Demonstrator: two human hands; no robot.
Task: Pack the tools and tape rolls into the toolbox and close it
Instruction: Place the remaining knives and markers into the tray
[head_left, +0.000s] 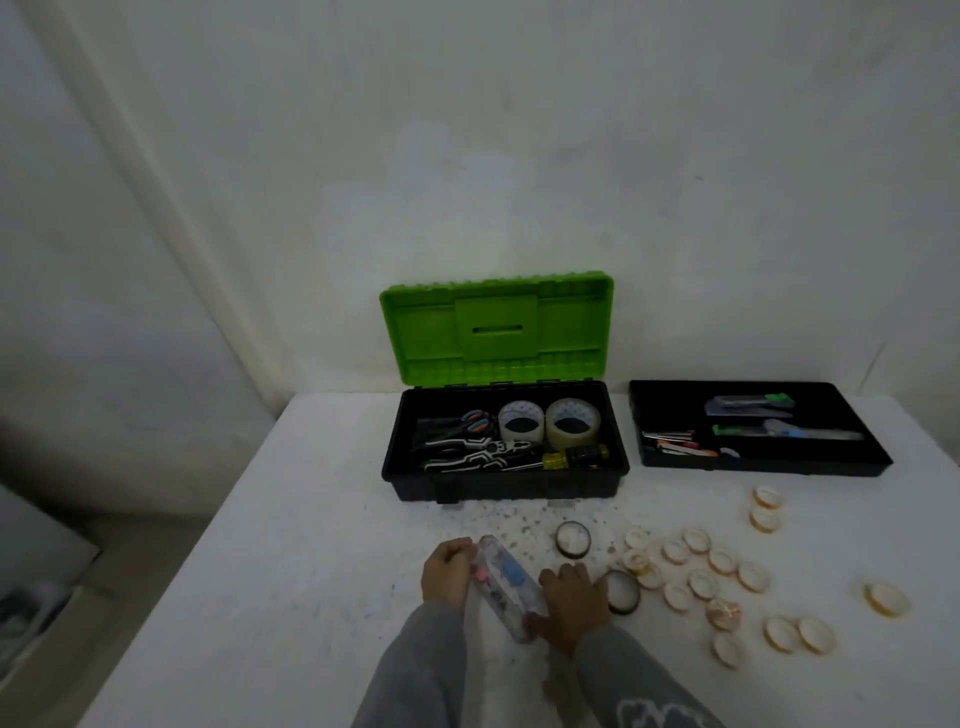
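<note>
Green plastic forms the lid (496, 332) of the toolbox (504, 483), which stands open at the far side of the white table (260, 571), the lid upright against the wall. In its black base lie scissors (467, 423) at the left, black-and-white pliers (478, 452) in front of them, a yellow-handled screwdriver (574, 456) along the front right, and two large clear tape rolls (521, 422) (573, 423) standing on edge side by side at the back. Just beside the box on the right sits a shallow black tray (758, 465) holding several small tools, too blurred to name with any certainty. Near the front edge of the table, both hands hold a long clear case (506, 587) with blue and pink bits inside, lying slantwise between them. The left hand (448, 571) grips the far end, its fingers curled round the side. The right hand (571, 603) is at the near end, palm down, thumb clamped against the case and fingers bent close together. Grey sleeves (415, 670) cover both arms. Pale flecks (519, 514) are scattered on the table in front of the toolbox. Two dark-rimmed rolls lie flat near the hands, one (573, 540) beyond the right hand and one (623, 592) just beside it. To the right, many small amber-edged rolls (701, 582) lie loose on the table, two more (768, 496) sit near the tray, and a single one (887, 599) lies well apart at the far right.
</note>
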